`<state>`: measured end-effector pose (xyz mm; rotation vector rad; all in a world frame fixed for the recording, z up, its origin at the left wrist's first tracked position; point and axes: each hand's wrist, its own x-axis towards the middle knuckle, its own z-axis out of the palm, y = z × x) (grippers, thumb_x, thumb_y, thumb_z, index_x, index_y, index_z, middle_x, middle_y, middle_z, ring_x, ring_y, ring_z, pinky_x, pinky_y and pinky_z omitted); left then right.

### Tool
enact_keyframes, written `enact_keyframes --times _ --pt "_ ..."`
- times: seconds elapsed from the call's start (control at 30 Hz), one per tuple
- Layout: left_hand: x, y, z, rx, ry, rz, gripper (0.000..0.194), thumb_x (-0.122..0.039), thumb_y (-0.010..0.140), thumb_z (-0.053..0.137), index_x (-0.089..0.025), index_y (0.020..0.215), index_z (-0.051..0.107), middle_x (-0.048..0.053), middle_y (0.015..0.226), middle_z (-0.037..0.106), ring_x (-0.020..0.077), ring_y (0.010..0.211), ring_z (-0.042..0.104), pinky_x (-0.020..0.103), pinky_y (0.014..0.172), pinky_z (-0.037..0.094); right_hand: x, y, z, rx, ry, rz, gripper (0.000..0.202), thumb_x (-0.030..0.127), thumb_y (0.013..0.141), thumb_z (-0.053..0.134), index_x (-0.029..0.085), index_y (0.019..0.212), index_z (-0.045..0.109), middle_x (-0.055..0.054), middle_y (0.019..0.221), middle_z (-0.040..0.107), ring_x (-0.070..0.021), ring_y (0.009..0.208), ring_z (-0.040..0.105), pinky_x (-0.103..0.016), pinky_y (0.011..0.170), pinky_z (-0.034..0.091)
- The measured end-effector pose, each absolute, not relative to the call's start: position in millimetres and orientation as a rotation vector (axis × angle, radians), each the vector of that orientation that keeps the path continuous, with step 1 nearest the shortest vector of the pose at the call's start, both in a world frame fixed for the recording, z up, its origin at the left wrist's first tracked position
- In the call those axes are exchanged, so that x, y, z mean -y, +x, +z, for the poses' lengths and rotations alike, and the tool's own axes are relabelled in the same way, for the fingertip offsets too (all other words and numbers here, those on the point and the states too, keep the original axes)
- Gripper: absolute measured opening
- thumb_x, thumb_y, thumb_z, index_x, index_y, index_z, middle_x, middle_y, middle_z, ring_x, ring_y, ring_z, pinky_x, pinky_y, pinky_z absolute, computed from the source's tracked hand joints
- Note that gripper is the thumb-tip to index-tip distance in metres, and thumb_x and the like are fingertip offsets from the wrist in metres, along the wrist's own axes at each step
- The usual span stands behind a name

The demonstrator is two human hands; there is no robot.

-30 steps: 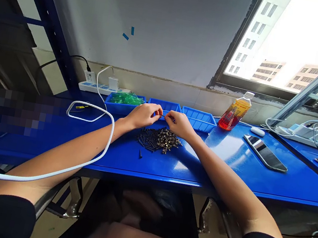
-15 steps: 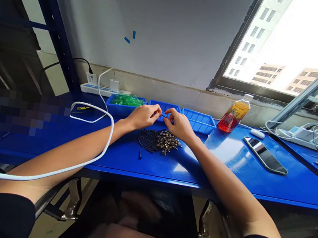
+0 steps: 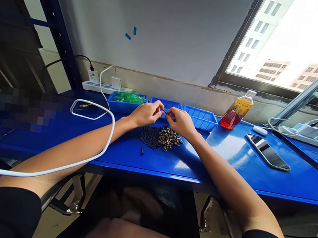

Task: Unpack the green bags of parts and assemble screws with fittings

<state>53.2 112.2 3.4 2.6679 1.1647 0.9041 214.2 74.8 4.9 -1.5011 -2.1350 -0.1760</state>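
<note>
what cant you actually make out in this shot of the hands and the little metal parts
- Head view: the piece pinched between the left hand and right hand is too small, and fingers cover it.
- Single parts in the pile of small metal parts: too small to identify.
- A patch at the left of the blue table is blurred out.
- The middle blue tray: contents hidden behind the hands.

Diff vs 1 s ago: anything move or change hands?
Almost nothing. Left hand and right hand stay fingertip to fingertip on a small part, too small to identify, above the pile of dark metal parts. Pile, trays, bottle and phone unmoved.
</note>
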Motion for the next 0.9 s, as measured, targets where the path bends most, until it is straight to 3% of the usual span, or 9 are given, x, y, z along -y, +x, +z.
enact_keyframes --times 0.37,0.67,0.9 --pt "-111.7 54.6 1.6 -1.135 2.707 0.892 0.015 -0.024 0.084 0.046 -0.019 0.097 0.051 0.003 0.081 0.067 0.0177 0.074 0.064 0.026 0.063 0.045 -76.0 211.2 2.4 2.212 -1.470 -0.162 0.022 0.018 0.090 0.040 0.017 0.088 0.063 -0.007 0.093 0.068 -0.0172 0.085 0.060 -0.025 0.070 0.039" --pt "-106.3 54.8 4.6 -1.238 2.683 0.856 0.015 -0.028 0.086 0.042 -0.020 0.092 0.053 0.002 0.075 0.067 0.0177 0.066 0.062 0.025 0.058 0.040 -73.5 210.3 3.3 2.102 -1.548 -0.188 0.017 0.021 0.088 0.045 0.019 0.094 0.061 -0.006 0.091 0.068 -0.0179 0.083 0.061 -0.025 0.065 0.038" --pt "-108.1 54.4 1.7 -1.207 2.651 0.819 0.016 -0.028 0.087 0.038 -0.020 0.088 0.052 0.002 0.073 0.066 0.0189 0.068 0.063 0.026 0.059 0.041 -75.2 209.7 1.3 2.205 -1.527 -0.212 0.027 0.018 0.092 0.035 0.018 0.079 0.059 -0.005 0.083 0.067 -0.0158 0.075 0.059 -0.024 0.060 0.034"
